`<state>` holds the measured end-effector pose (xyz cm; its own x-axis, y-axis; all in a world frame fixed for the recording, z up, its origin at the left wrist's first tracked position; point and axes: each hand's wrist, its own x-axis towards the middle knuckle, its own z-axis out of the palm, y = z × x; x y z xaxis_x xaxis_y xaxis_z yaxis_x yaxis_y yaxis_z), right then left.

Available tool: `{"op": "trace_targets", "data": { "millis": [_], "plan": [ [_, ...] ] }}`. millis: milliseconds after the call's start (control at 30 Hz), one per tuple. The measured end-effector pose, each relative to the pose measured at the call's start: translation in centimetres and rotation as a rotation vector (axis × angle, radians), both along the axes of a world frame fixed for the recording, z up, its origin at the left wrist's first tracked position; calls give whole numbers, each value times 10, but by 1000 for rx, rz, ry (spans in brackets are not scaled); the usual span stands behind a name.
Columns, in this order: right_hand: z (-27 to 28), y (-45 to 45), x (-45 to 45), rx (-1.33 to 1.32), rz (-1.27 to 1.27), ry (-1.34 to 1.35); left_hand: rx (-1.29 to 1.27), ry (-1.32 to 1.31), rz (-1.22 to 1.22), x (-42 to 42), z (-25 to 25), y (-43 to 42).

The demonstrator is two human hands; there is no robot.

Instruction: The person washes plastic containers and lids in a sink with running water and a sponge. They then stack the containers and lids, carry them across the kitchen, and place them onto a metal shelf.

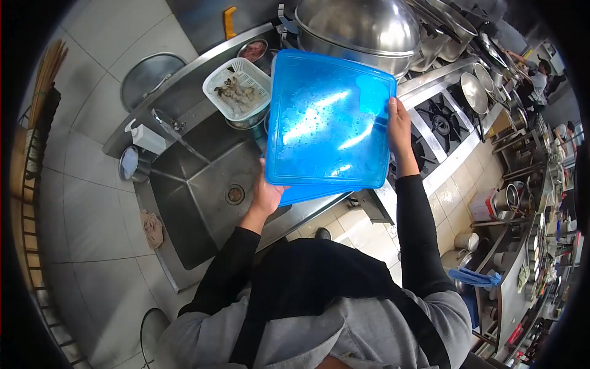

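A square blue translucent plastic lid (332,123), wet with droplets, is held up in front of me by both hands. My left hand (267,194) is closed on its lower left corner, with the fingers partly hidden behind it. My right hand (399,126) grips the right edge, thumb along the rim. Under the lid's lower edge another flat blue piece (307,194) shows; most of it is covered, so I cannot tell what it is. Left of the lid, a white plastic basket (212,86) holds what look like peeled shrimp.
Below left is a steel sink (184,212) with a tap (169,126). A soap bottle (146,138), a metal pot (139,169) and a cloth (151,229) line its edge. A large domed steel pot (359,27) stands behind the lid, and a gas stove (439,120) is at right.
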<state>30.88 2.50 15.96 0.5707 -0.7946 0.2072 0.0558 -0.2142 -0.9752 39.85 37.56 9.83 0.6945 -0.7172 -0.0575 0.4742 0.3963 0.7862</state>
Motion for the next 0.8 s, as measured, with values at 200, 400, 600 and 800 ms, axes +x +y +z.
{"op": "trace_targets", "data": {
  "millis": [200,400,600,800],
  "plan": [
    [-11,-22,-22,-271,-178,129,83,-65,-17,-11,38,-14],
    [9,-20,-44,-435,-115,295,136,274,-277,16,0,-9],
    [86,-88,-122,-409,-321,26,27,90,-251,-4,31,-34],
    [253,-20,-247,-729,-371,-52,157,105,-418,-12,22,-43]
  ]
}}
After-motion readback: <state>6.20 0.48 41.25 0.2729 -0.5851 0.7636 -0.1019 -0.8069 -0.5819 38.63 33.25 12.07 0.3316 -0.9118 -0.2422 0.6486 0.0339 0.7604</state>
